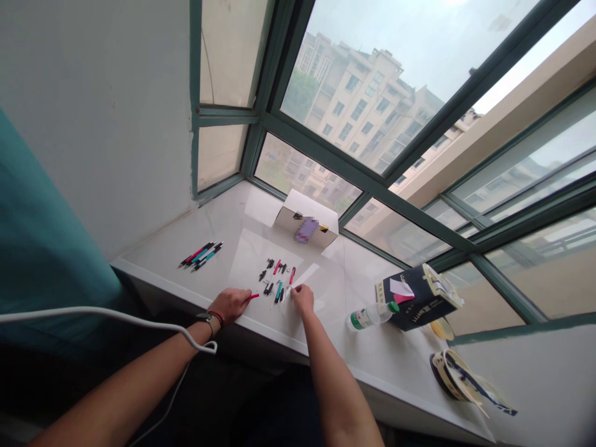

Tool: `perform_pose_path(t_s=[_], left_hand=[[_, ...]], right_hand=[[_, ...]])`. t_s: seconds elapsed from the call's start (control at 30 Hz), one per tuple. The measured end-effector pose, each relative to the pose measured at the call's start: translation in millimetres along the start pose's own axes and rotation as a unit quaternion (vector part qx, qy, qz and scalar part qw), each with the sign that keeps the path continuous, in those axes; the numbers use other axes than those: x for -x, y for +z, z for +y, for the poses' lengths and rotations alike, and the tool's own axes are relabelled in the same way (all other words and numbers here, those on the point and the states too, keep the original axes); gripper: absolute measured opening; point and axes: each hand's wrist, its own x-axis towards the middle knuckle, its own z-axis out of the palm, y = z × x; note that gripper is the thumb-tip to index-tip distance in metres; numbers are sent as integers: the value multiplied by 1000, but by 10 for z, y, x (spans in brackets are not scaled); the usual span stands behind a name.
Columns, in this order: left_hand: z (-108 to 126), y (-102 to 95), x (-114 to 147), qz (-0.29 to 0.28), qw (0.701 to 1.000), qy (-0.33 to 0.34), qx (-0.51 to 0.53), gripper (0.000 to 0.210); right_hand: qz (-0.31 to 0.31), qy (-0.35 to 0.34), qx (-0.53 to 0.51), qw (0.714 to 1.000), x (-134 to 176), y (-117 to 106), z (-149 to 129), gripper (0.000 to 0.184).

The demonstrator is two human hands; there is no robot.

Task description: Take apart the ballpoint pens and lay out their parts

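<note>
My left hand (231, 304) is closed around a red pen barrel (252, 297), which sticks out past the fingertips toward the right. My right hand (303, 299) has its thumb and fingers pinched together at the right edge of the loose pen parts; whatever is between them is too small to make out. Between the hands lie several pen parts: a teal barrel (279, 292), red barrels (277, 267), black pieces (269, 288) and thin pale refills. Farther left, several whole pens (202, 256) in red, teal and black lie side by side.
A folded white board (310, 211) with clips and a blurred purple item stands by the window. To the right are a clear bottle (370, 316) with a green cap, a dark blue box (419, 298) and a round lid (454, 375). A white cable (116, 314) crosses the left foreground.
</note>
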Motion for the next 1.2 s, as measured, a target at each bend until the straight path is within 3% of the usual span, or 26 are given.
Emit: perform_pose_path(t_s=[0.23,0.43,0.7,0.93,1.1,1.2], left_hand=[[12,-20,3,-5,1000,4,-10,30],[1,-4,5,-2,1000,-1,-1,32],[27,-57,7,-9,1000,-9,19,33],[29,-67,8,-13,1000,-7,8,33],[52,-86,6,-20,1000,-4,-13,34],[64,-99,7,-20,1000,0,-14,36]], right_hand=[[-74,14,1,997,116,-2,-68,13],[-110,50,-73,990,135,88,-168,10],[-91,85,-157,980,144,185,-199,11],[-63,81,-193,976,275,127,-117,21],[90,-2,-273,958,672,246,-204,37],[56,-45,-325,943,934,476,-402,41]])
